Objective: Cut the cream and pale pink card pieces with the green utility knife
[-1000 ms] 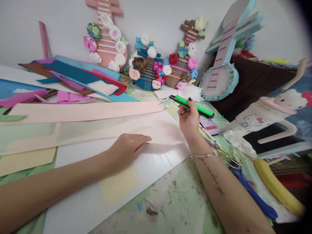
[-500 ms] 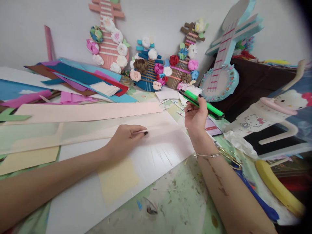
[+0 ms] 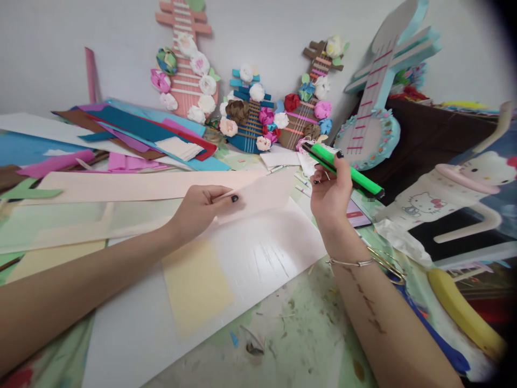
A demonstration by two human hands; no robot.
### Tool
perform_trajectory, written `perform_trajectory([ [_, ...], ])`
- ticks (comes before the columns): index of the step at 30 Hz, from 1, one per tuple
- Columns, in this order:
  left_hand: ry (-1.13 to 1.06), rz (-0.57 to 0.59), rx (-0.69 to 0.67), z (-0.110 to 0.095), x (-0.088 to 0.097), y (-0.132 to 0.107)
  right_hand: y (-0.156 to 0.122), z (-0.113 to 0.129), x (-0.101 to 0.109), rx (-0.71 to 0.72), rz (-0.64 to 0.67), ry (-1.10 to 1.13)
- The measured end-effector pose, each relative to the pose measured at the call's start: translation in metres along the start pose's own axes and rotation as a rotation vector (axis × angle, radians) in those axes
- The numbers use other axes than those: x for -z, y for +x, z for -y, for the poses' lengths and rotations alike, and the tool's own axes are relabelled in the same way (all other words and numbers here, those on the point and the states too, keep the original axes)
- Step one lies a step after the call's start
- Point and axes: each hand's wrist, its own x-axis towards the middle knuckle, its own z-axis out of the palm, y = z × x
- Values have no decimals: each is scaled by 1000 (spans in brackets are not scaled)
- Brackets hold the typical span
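My left hand (image 3: 197, 213) pinches the edge of a pale pink piece of paper (image 3: 264, 194), held tilted above a white board (image 3: 274, 237). My right hand (image 3: 332, 196) is raised at the board's right side. Its fingers close on a green and black utility knife (image 3: 361, 180), whose black end points up and left. No blade can be made out. A yellow paper square (image 3: 200, 288) and several thin dark lines show on the board. Behind the left hand lies a long pale pink paper strip (image 3: 113, 187).
Coloured paper sheets (image 3: 133, 126) pile up at the back left. Flower-covered paper instruments (image 3: 183, 81) lean against the wall. On the right are a phone (image 3: 358, 216), gold-handled scissors (image 3: 388, 264), a cup with straw (image 3: 428, 196) and a yellow banana-shaped object (image 3: 460, 310). Scraps litter the green tablecloth.
My left hand has risen slightly and moved back, lifting and tilting the pink paper so its face shows. My right hand still holds the utility knife, nearly in place. The view has shifted a little.
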Motion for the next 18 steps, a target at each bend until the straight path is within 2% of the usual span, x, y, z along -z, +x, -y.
perform_trajectory([
  [5, -127, -22, 68, 7, -2, 3, -7, 3, -5, 122, 16, -200],
  [8, -272, -29, 145, 14, -3, 5, -14, 16, -13, 377, 54, -247],
  [10, -376, -32, 163, 19, -2, 8, -21, 29, -18, 523, 174, -290],
  [12, -476, -40, 182, 24, -1, 12, -30, 41, -23, 503, 387, -464],
  [14, -553, -50, 203, 29, 2, 17, -40, 48, -27, 400, 739, -895],
  [16, -587, -60, 212, 33, 4, 21, -49, 45, -30, 302, 1076, -1283],
  [18, -603, -67, 211, 37, 5, 25, -57, 33, -30, 155, 1336, -1480],
])
